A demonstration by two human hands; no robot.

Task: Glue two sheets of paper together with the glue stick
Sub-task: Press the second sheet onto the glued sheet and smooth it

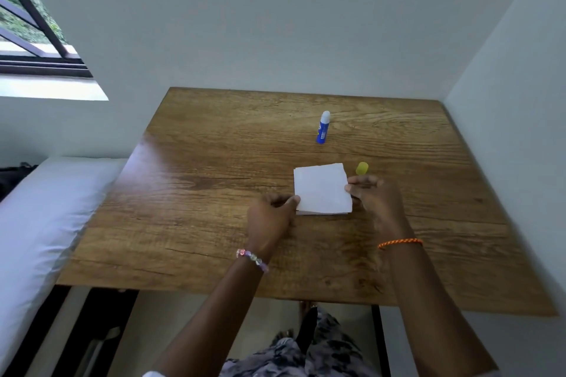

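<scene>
A small white square of paper (321, 188) lies on the wooden table (214, 193), with the edge of a second sheet showing just under its near side. My left hand (271, 217) pinches its left edge near the lower corner. My right hand (375, 196) pinches its right edge. The blue glue stick (323, 127) stands upright and uncapped farther back, its white glue tip exposed. Its yellow cap (362, 168) lies on the table just behind my right hand's fingers.
White walls close the table at the back and on the right. A white cushion (39, 217) runs along the table's left side. A window (30, 24) is at the upper left. My lap shows below the near table edge.
</scene>
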